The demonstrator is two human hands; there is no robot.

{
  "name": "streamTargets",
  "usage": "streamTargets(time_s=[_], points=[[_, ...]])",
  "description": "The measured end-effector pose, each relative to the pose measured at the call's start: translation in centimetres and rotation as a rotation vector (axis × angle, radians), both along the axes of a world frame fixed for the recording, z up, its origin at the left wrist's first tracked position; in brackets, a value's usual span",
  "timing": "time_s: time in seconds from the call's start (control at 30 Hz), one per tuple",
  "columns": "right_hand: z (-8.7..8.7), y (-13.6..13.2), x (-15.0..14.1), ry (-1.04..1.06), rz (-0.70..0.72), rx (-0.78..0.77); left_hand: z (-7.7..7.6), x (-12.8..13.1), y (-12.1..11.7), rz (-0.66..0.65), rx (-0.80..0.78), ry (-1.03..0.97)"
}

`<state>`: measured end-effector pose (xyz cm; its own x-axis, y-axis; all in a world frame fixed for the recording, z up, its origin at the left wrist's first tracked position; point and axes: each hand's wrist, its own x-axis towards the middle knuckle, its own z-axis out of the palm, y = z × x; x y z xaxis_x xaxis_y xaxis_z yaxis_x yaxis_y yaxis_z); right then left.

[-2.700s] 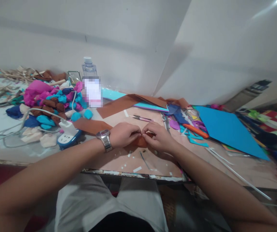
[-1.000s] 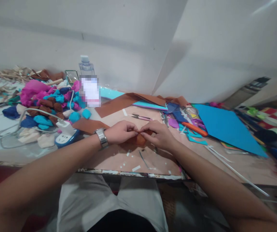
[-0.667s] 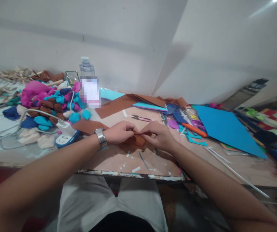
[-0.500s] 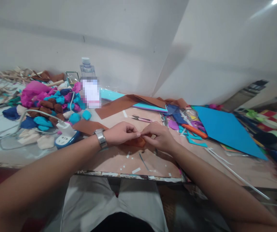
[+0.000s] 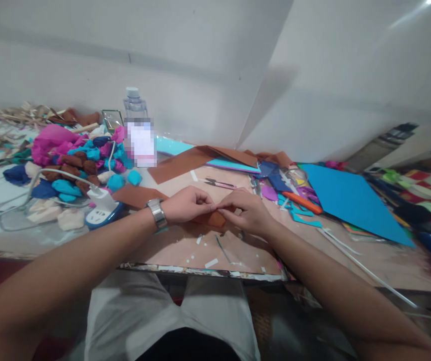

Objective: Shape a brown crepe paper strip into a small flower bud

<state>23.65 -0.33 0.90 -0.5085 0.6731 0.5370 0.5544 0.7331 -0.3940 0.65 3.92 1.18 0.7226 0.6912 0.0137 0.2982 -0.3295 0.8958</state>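
Both hands meet over the worktable [image 5: 185, 248], fingertips pinched together on a small piece of orange-brown paper [image 5: 215, 219]. My left hand [image 5: 189, 204], with a metal watch at its wrist, grips the paper's upper edge between thumb and finger. Close against it, my right hand [image 5: 245, 210] pinches the same edge from the other side. The fingers cover part of the paper. Behind the hands lies a pair of thread snips [image 5: 220, 184]. A brown paper strip [image 5: 138, 197] lies beside my left wrist.
Crumpled coloured paper balls [image 5: 76, 160] and a blue-and-white power strip [image 5: 102, 215] with a cable stand left. A clear bottle [image 5: 135, 105] is at the back. To the right lie an orange cutter [image 5: 301, 202], a blue sheet [image 5: 354, 203] and white sticks [image 5: 369, 268]. White scraps lie near the front edge.
My hands keep their pinch on the orange-brown paper, with the fingertips shifted only slightly. My legs below the table have moved a little apart.
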Motion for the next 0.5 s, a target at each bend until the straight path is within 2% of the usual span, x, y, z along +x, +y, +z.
streamTargets(time_s=[0.5], points=[[0.04, 0.01, -0.13, -0.043, -0.017, 0.035, -0.09, 0.13, -0.22, 0.029, 0.054, -0.007]])
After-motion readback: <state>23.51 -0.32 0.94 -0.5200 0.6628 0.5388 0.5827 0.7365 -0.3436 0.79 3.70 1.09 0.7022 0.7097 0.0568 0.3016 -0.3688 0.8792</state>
